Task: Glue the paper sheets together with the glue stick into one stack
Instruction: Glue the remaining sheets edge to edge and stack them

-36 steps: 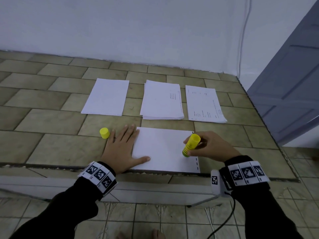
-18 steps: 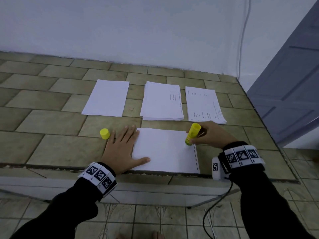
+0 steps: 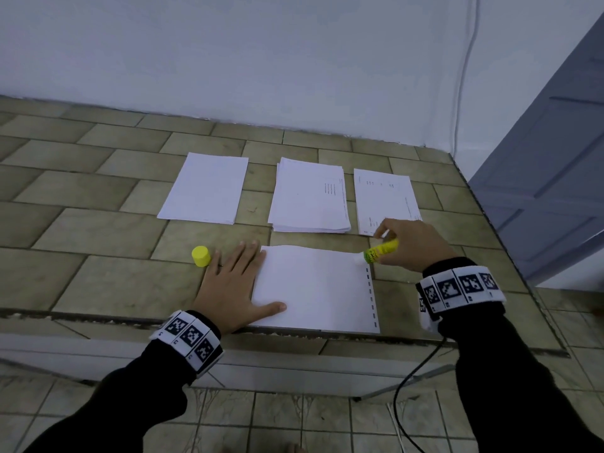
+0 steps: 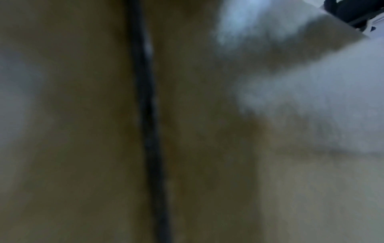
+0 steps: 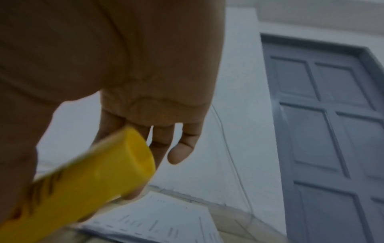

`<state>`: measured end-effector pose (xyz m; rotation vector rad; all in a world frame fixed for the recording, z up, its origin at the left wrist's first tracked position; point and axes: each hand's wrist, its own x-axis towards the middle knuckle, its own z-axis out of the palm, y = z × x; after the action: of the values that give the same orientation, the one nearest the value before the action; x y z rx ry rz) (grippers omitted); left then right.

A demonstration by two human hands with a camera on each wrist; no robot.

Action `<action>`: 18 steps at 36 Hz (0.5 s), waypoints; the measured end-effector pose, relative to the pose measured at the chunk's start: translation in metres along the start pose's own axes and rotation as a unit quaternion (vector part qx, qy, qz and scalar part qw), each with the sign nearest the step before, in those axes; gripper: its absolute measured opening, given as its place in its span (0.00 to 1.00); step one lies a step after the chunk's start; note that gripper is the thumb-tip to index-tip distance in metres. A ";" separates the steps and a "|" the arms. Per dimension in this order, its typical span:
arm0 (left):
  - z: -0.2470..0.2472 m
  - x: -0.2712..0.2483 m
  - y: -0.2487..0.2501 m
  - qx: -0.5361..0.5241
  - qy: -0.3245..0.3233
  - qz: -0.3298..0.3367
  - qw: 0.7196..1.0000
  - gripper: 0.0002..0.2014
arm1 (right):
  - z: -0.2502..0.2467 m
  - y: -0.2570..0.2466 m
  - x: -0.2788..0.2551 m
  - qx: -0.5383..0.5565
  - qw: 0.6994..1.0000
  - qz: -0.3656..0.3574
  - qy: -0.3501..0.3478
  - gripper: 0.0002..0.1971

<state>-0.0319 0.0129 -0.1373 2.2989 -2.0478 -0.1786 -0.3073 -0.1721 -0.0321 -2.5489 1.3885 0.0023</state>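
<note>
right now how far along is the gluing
Early stage. Done: the cap is off and stands on the counter beside the left hand. In hand: the left hand lies flat on the near sheet, pinning it, while the right hand grips the glue stick with its tip at the sheet's far right corner. Left: the three paper piles behind lie apart, not yet joined into one stack.

The right hand point(image 3: 410, 245) has slid the glue stick point(image 3: 380, 251) away along the near sheet point(image 3: 313, 286)'s right edge to its far corner, tilting it nearly flat
</note>
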 end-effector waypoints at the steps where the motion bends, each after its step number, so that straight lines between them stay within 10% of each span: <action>1: 0.000 0.000 0.000 -0.001 0.001 0.001 1.000 0.64 | -0.001 0.000 -0.002 -0.056 0.998 -0.001 -0.006 0.18; 7: 0.002 0.000 -0.001 -0.006 0.011 0.004 1.000 0.63 | 0.011 0.006 -0.010 -0.119 0.990 0.014 -0.068 0.11; 18: 0.006 0.001 -0.003 -0.003 0.024 0.010 1.000 0.61 | 0.012 0.040 -0.016 0.152 0.972 0.154 0.096 0.17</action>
<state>-0.0300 0.0126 -0.1440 2.2547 -2.0449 -0.1253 -0.3484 -0.1771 -0.0502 -2.1104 1.6947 -0.3817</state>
